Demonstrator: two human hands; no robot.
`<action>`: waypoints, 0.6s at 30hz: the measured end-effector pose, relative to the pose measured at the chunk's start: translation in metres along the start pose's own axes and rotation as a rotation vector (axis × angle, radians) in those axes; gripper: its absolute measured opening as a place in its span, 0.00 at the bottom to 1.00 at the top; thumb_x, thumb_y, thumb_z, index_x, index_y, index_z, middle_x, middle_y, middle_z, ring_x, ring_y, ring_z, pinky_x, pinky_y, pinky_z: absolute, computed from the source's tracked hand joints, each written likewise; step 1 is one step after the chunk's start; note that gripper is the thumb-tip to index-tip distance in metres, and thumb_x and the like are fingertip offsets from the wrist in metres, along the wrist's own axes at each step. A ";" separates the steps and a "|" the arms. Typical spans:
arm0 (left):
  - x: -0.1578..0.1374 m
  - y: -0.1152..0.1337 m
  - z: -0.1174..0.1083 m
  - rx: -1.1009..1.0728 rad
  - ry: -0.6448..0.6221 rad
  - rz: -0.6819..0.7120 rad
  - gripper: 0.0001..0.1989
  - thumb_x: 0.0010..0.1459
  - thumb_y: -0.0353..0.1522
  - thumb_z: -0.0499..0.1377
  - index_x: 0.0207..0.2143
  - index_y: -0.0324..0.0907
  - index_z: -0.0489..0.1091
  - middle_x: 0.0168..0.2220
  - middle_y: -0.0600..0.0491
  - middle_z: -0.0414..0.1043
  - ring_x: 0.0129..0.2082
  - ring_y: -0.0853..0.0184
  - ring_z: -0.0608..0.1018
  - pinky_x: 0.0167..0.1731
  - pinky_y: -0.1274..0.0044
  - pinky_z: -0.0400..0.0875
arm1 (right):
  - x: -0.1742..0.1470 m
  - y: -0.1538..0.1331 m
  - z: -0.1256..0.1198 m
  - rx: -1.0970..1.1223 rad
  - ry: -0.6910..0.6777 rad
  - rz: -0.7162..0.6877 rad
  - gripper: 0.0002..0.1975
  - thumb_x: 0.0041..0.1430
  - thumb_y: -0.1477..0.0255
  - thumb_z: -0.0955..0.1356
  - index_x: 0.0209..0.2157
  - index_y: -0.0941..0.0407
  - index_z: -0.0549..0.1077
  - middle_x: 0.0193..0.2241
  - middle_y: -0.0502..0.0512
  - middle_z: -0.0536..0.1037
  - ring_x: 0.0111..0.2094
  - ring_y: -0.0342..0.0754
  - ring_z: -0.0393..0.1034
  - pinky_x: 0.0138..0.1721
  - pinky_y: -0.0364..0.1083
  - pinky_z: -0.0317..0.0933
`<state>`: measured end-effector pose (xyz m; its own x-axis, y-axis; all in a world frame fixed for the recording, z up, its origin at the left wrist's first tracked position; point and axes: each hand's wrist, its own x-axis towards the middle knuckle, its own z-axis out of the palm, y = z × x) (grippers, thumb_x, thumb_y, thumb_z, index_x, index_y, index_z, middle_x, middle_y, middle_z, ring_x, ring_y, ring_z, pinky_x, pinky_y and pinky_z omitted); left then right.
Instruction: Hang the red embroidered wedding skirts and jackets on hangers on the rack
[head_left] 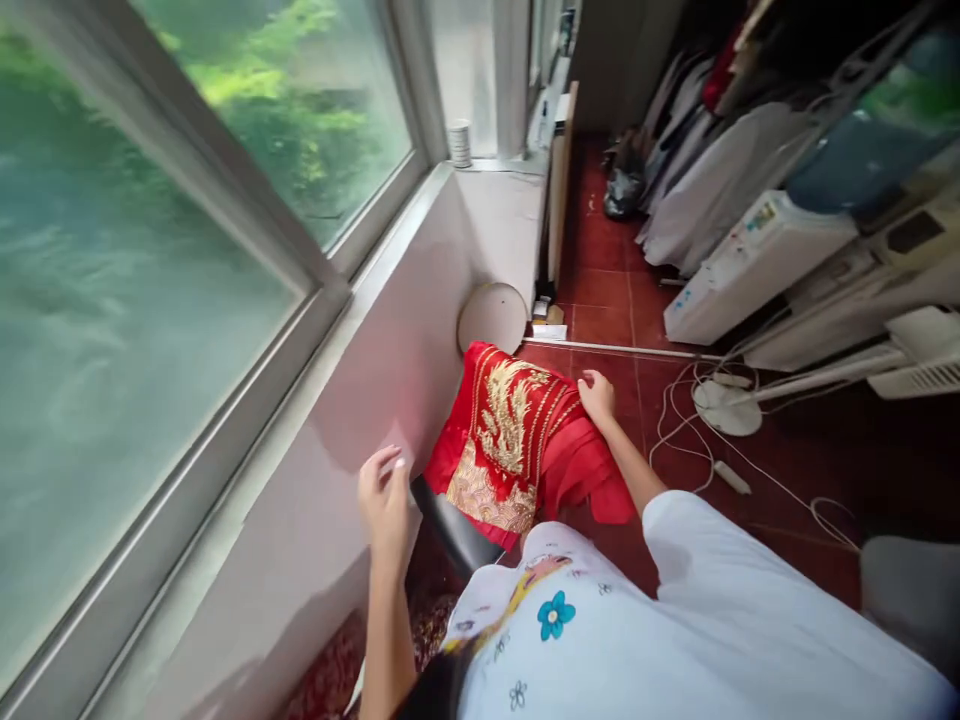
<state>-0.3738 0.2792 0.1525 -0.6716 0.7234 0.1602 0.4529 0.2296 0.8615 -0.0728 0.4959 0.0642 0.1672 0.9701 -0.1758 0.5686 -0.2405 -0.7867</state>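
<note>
A red cloth with gold embroidery of a bird-like figure and wave patterns is draped in front of my body, over a dark rounded surface. Its right edge meets my right hand, whose fingers are bent around the fabric there. My left hand is raised beside the low white wall, apart from the cloth. Its thumb and fingertips come close together in a pinch; anything between them is too small to make out.
Windows and a sill run along the left. A round stool top stands beyond the cloth. To the right are a fan base, loose cables, a power strip and a water dispenser. Clothes hang behind.
</note>
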 end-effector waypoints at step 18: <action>0.083 0.054 0.355 0.587 -1.045 0.221 0.20 0.51 0.40 0.59 0.41 0.34 0.72 0.43 0.34 0.74 0.47 0.49 0.74 0.50 0.63 0.61 | 0.073 0.077 -0.017 0.821 -0.046 0.618 0.14 0.62 0.67 0.64 0.45 0.61 0.68 0.40 0.55 0.73 0.37 0.43 0.70 0.38 0.47 0.67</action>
<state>-0.1969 0.5830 0.0410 0.1260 0.8977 -0.4221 0.8755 0.0994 0.4728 -0.0036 0.5473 0.0010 0.2026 0.6884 -0.6964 -0.3357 -0.6193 -0.7098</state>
